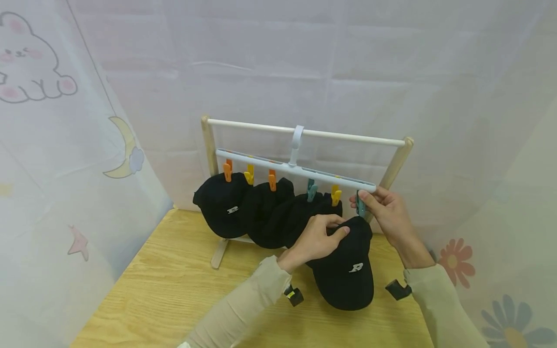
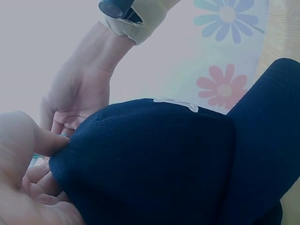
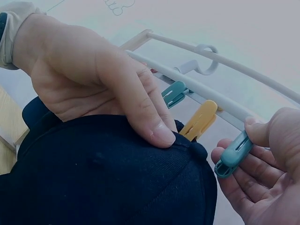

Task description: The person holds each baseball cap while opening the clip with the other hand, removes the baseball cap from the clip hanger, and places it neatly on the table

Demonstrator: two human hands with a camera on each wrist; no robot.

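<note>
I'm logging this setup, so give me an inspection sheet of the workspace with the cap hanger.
Surface: wooden table, bare wood showing.
Job's things: black cap held below teal clip; clip hanger hooked on wooden rack; hung caps clipped.
Clutter: nothing seen.
Grippers: left hand grips the cap's crown; right hand pinches the teal clip.
Cables: nothing seen.
Surroundings: printed sheer curtains.

On the table (image 1: pixel 174 290) stands a rack (image 1: pixel 304 131); a clip hanger (image 1: pixel 296 169) hangs from it, caps (image 1: pixel 261 212) clipped beneath.
</note>
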